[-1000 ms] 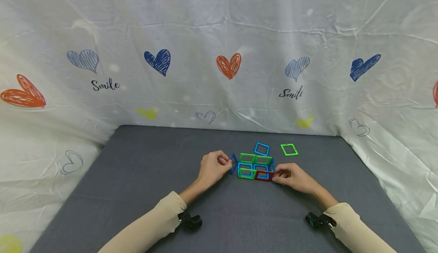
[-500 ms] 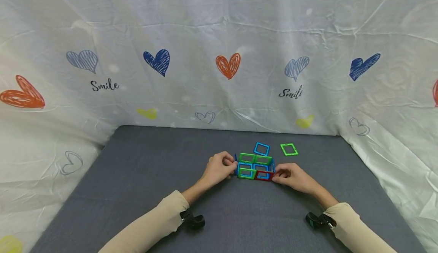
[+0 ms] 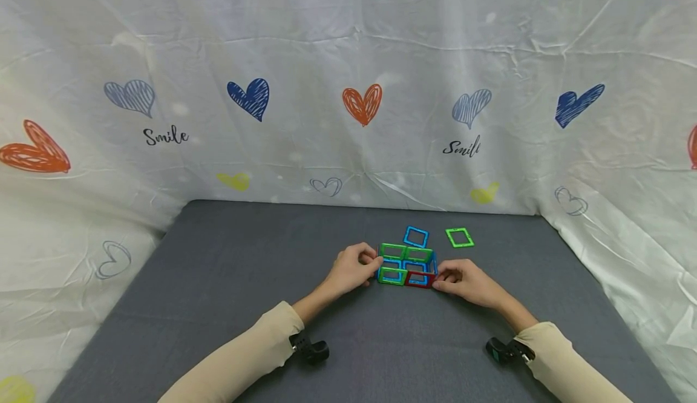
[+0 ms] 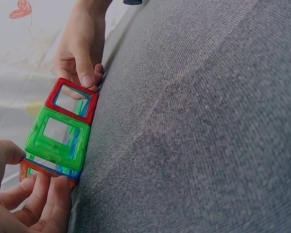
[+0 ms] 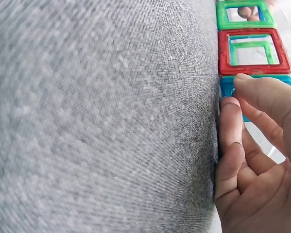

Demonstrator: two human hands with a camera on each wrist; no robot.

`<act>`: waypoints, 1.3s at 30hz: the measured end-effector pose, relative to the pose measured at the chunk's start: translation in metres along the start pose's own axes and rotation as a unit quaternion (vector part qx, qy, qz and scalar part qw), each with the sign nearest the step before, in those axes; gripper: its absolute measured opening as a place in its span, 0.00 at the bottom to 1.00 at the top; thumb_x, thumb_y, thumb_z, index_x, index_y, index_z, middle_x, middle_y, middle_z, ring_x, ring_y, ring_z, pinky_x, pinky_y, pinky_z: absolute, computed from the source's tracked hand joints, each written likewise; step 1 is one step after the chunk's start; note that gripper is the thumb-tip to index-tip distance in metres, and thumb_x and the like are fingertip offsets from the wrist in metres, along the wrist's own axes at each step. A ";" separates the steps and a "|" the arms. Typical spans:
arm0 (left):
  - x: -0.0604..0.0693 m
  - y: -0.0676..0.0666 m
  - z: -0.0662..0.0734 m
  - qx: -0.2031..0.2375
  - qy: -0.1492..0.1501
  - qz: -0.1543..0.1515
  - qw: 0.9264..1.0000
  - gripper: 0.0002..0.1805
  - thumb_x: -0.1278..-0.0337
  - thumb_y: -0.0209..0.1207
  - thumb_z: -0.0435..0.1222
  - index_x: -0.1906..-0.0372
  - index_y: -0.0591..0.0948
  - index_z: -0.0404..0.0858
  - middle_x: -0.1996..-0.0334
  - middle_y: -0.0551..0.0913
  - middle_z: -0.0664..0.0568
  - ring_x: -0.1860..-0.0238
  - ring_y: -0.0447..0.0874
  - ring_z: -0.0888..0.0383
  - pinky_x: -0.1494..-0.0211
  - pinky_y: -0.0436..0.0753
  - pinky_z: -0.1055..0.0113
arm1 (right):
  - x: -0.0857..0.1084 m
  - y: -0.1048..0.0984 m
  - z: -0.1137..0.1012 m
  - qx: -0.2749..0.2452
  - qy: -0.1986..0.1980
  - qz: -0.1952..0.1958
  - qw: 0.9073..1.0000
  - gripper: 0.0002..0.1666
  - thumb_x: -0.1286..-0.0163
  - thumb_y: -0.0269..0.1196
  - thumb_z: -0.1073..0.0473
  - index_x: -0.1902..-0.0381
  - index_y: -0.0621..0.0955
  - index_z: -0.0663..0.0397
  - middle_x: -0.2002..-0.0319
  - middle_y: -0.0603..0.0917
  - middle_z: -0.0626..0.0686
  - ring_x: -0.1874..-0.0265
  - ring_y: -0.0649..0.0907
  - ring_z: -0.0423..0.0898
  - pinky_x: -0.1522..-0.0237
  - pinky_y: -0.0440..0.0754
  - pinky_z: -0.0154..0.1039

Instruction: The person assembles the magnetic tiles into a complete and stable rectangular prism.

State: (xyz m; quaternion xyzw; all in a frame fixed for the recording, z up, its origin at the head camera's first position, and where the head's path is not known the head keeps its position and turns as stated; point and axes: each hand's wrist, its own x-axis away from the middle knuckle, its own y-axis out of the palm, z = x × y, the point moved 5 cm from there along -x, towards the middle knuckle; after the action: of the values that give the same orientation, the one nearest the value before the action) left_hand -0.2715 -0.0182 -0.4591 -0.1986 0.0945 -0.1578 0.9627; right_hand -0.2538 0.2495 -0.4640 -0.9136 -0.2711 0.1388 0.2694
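A low open-topped box of see-through magnetic tiles stands on the grey table, with blue tiles on its floor. Its near wall has a green tile (image 4: 82, 128) beside a red tile (image 4: 93, 109). My left hand (image 3: 350, 268) holds an end tile (image 4: 43, 168) against the box's left side, thumb and fingers at its edges. That tile shows blue and orange edges in the left wrist view. At the opposite end, my right hand (image 3: 468, 282) grips the blue end tile (image 5: 276, 78) near the red tile's corner, its other fingers bent.
Behind the box, a loose blue tile (image 3: 406, 235) lies on the table (image 3: 261, 239). Further right lies a loose green tile (image 3: 464, 246). A white curtain (image 3: 305, 46) printed with hearts hangs behind the table and along its sides.
My left hand has moved right, bringing the tile it holds from a slant beside the box to its left side. My right hand has stayed in place.
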 end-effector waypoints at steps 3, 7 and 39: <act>-0.002 0.002 -0.001 -0.005 -0.003 -0.002 1.000 0.11 0.29 0.62 0.41 0.55 0.84 0.35 0.68 0.86 0.54 0.80 0.84 0.56 0.74 0.83 0.64 | 0.000 0.000 0.001 -0.001 0.003 -0.001 1.000 0.03 0.29 0.67 0.66 0.59 0.85 0.58 0.63 0.85 0.51 0.69 0.84 0.48 0.69 0.80 0.35; -0.003 0.003 -0.002 -0.008 -0.008 -0.011 1.000 0.12 0.28 0.61 0.42 0.55 0.84 0.36 0.67 0.85 0.54 0.80 0.83 0.57 0.74 0.83 0.64 | 0.000 -0.001 -0.001 -0.003 0.008 0.000 1.000 0.03 0.29 0.68 0.66 0.59 0.85 0.58 0.63 0.86 0.51 0.68 0.84 0.47 0.67 0.80 0.35; -0.001 0.001 -0.008 0.029 -0.011 -0.055 0.998 0.13 0.24 0.57 0.41 0.53 0.85 0.36 0.69 0.82 0.49 0.67 0.84 0.52 0.71 0.86 0.63 | 0.000 0.000 -0.001 -0.009 0.014 -0.002 1.000 0.03 0.29 0.67 0.67 0.59 0.85 0.61 0.63 0.85 0.53 0.69 0.84 0.49 0.68 0.80 0.35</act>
State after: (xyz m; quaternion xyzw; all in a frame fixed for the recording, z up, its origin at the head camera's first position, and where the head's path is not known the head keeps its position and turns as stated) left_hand -0.2739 -0.0195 -0.4664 -0.1777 0.0681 -0.2106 0.9589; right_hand -0.2533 0.2488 -0.4632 -0.9172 -0.2704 0.1232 0.2654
